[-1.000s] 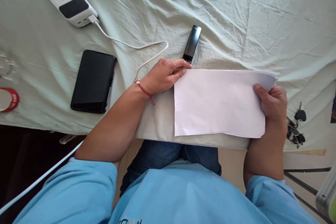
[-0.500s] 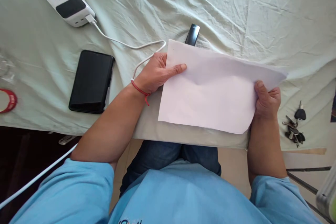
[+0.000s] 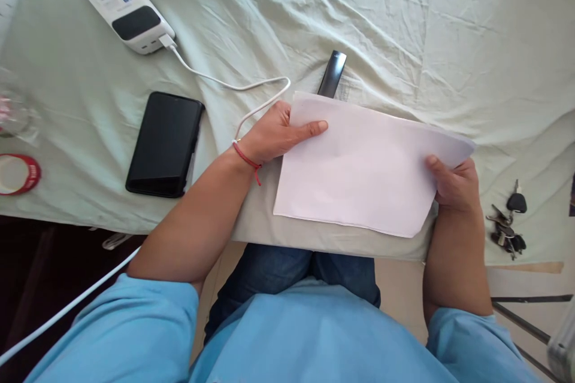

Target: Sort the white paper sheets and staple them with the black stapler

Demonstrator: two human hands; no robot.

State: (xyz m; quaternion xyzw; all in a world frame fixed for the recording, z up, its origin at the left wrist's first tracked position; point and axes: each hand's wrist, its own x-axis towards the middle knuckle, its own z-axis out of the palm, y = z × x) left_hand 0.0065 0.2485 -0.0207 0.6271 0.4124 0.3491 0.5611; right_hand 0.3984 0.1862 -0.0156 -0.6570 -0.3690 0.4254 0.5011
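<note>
Single view, head-mounted, looking steeply down and forward over the wearer's chest. Blue shirt (image 3: 287,335) fills the lower frame; the table's cloth (image 3: 404,30) fills the upper two thirds, its near edge crossing the lower middle. Close range: both forearms run up from the bottom corners. Floor shows at lower right. No second view shares the scene.

We are reaching both bare forearms forward from short blue sleeves, elbows bent near our body. Our left hand (image 3: 274,134) is lying palm down, its thumb (image 3: 314,127) stretching out to the right while the fingers are curling out of sight. Our right hand (image 3: 453,185) is closing in a pinch, thumb on top. A red cord is circling our left wrist.
</note>
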